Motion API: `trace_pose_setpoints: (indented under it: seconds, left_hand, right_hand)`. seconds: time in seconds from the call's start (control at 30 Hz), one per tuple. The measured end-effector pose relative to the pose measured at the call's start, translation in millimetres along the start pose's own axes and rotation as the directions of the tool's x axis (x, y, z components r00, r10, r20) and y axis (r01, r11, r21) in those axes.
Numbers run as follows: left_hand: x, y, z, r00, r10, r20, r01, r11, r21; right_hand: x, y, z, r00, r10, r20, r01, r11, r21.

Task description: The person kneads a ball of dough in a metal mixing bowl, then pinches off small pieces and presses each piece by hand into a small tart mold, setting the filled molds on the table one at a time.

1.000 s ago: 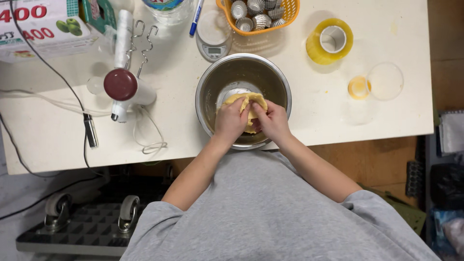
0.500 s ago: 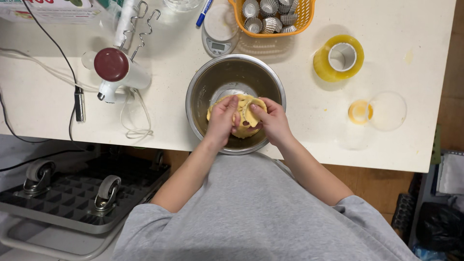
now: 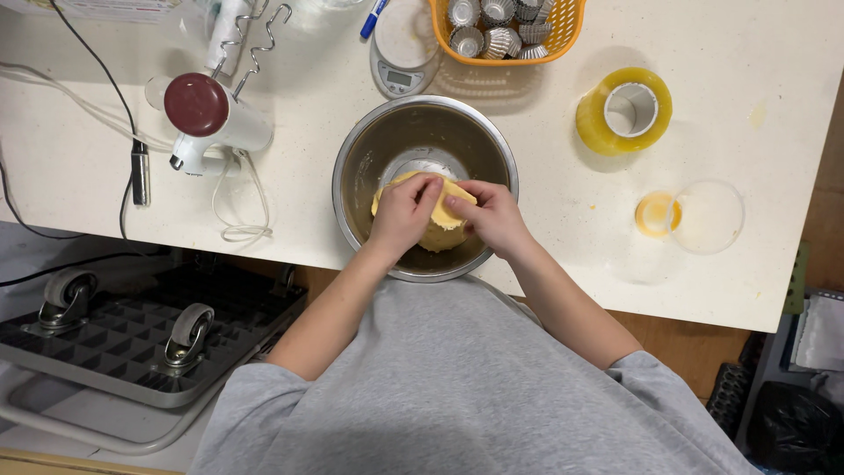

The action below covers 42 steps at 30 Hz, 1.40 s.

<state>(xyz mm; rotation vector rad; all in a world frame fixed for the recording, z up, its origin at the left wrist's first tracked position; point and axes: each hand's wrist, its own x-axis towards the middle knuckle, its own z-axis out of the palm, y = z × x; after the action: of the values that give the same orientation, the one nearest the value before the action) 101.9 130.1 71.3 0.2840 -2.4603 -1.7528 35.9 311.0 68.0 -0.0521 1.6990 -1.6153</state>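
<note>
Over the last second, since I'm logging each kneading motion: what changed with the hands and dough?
Both hands stayed in the steel bowl on the yellow dough. The left hand shifted to press flat across the top of the lump, while the right hand moved to its side, fingertips on the dough's folded upper edge. Nothing was let go. The hand mixer, tape roll and basket lie as before.
</note>
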Motion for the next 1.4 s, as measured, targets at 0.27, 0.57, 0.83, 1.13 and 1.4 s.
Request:
trace_pose_setpoints:
  seconds: [0.27, 0.57, 0.83, 1.13, 1.4]
  left_hand:
    - [-14, -33, -5, 0.997, 0.077, 0.026, -0.076, 0.996, -0.044]
    - [-11, 5, -1, 0.994, -0.090, 0.065, 0.088, 0.996, 0.025]
    - [-6, -12, -14, 0.994, -0.097, 0.047, 0.102, 0.990, -0.096]
    - [-2, 41, -12, 0.986, -0.019, 0.165, -0.018, 0.975, 0.222]
    - [-9, 36, -5, 0.973, 0.231, -0.023, -0.215, 0.933, 0.287]
  right_hand:
    - [-10, -5, 3, 0.999, -0.007, 0.054, -0.004, 0.982, 0.191]
    - [-6, 9, 4, 0.999, -0.032, 0.019, 0.030, 0.994, 0.101]
    - [-19, -12, -1, 0.991, 0.091, 0.094, -0.118, 0.931, 0.345]
    - [-11, 9, 1, 0.986, -0.156, -0.049, 0.160, 0.984, 0.082]
    - [-23, -7, 17, 0.984, -0.067, -0.166, 0.050, 0.994, -0.099]
